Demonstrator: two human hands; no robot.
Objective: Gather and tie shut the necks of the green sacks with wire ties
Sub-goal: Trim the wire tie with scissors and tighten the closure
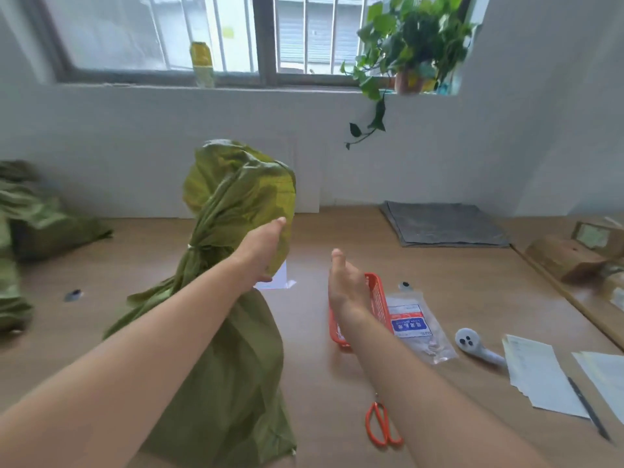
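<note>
- Room: white wall, barred window (209, 32), potted plant (413, 45) on the sill.
- Surface: wooden table (337, 383) against the wall, carrying a grey mat (442, 222), papers (537, 374) and more green sacks (30, 224) at far left.
- Green sack (216, 359): upright at centre-left, neck bound by a wire tie (193, 247).
- Orange basket (376, 305), clear packet (417, 327) and scissors (383, 423) lie at right.
- Left hand (265, 251): arm extended, grasping the sack's gathered top.
- Right hand (346, 283): released, fingers straight, over the basket.
</note>
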